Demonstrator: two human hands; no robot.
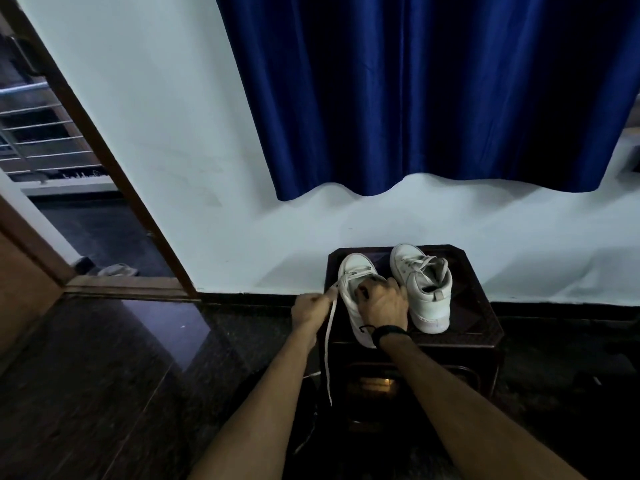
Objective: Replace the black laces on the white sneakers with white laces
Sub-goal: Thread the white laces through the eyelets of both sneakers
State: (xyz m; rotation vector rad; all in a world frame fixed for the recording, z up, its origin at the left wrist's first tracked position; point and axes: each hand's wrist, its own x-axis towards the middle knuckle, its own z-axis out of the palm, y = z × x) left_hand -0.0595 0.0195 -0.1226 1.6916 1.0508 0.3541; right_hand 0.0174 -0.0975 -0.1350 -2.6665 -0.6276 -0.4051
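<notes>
Two white sneakers stand side by side on a small dark wooden surface (481,327) that is placed against a pale wall. Their toes point to the wall and their heels point to the person.

The right sneaker (424,289) stands free, touched by no hand. A white lace is already threaded across its front.

The left sneaker (353,271) is the one in work. The right hand (382,303) lies over its opening and tongue, with the fingers curled down onto the shoe, so this grip holds the sneaker in place. On that wrist there is a black band (389,333).

The left hand (310,310) is just beside the left sneaker, over the left edge of the surface. Its grip is pressed together on a white lace (329,341), which it pinches between the thumb and the fingers. From the pinch the lace goes up to the front eyelets of the left sneaker. The free end of the lace hangs down in front of the surface, toward the dark shiny floor (104,393).

A blue curtain (433,98) hangs on the wall above the sneakers. At the left side there is an open doorway with a brown wooden frame (114,174).
</notes>
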